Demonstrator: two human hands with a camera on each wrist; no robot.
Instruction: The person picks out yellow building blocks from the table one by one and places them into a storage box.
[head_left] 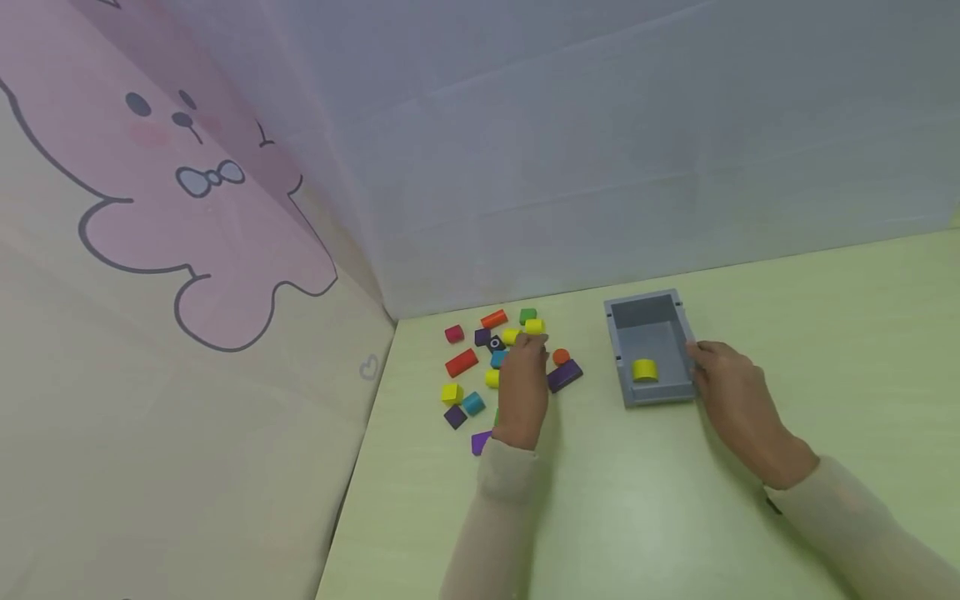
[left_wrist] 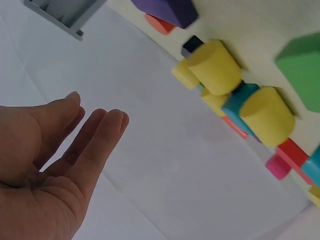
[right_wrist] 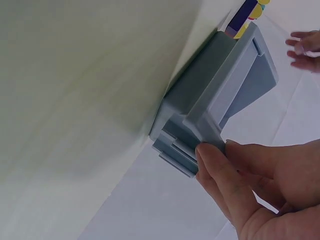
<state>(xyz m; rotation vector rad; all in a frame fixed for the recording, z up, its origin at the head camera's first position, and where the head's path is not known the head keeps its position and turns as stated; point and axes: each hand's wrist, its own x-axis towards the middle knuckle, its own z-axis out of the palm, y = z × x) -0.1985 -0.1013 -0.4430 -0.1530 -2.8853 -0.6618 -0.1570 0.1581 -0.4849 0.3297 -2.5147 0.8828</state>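
Observation:
My right hand [head_left: 738,408] pinches the right rim of a grey plastic bin [head_left: 651,340] between thumb and fingers; the right wrist view shows the grip at the bin's edge. Inside the bin lies one yellow rounded block [head_left: 645,371]. Over the loose toy blocks hovers my left hand [head_left: 523,392], its fingers extended with nothing between them in the left wrist view. Near its fingertips are a yellow cylinder [head_left: 534,326], an orange block [head_left: 561,357] and a dark purple block [head_left: 566,376]. This hand hides part of the pile in the head view.
Further left lie a red cylinder [head_left: 461,362], a yellow cube [head_left: 452,394], a blue cylinder [head_left: 473,404] and a purple block [head_left: 481,442]. A green block [head_left: 528,316] sits at the back. Pale cloth walls [head_left: 637,167] border the table's back and left sides.

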